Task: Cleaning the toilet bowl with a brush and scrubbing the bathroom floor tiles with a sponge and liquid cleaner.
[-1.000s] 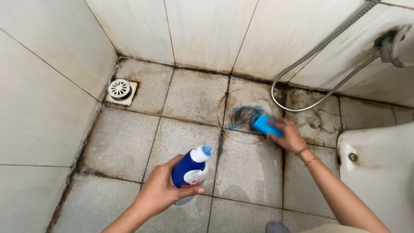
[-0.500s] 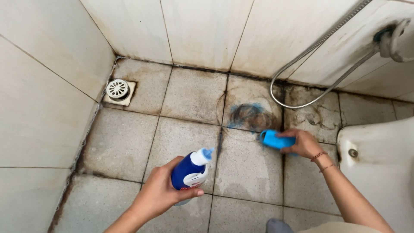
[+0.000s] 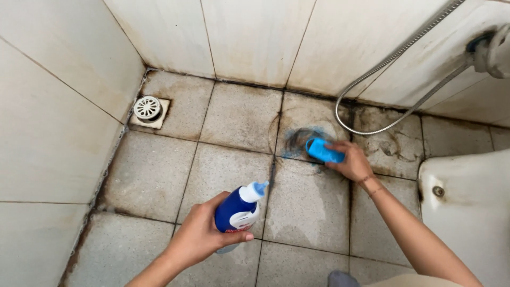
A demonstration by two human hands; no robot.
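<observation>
My left hand [image 3: 199,236] grips a dark blue cleaner bottle [image 3: 238,211] with a white neck and light blue nozzle, tilted toward the upper right above the floor tiles. My right hand [image 3: 351,161] holds a light blue scrub brush [image 3: 324,151] pressed on a stained floor tile near the back wall. A patch of blue cleaner and dark grime [image 3: 300,140] lies just left of the brush.
A round white floor drain [image 3: 147,108] sits in the back left corner. A metal shower hose [image 3: 382,79] loops down the back wall to the floor. A white toilet base [image 3: 467,202] stands at the right. Tiled walls close the left and back.
My right hand and the brush slid down-right off the blue patch, then came back up-left to its edge. The bottle in my left hand barely moved.
</observation>
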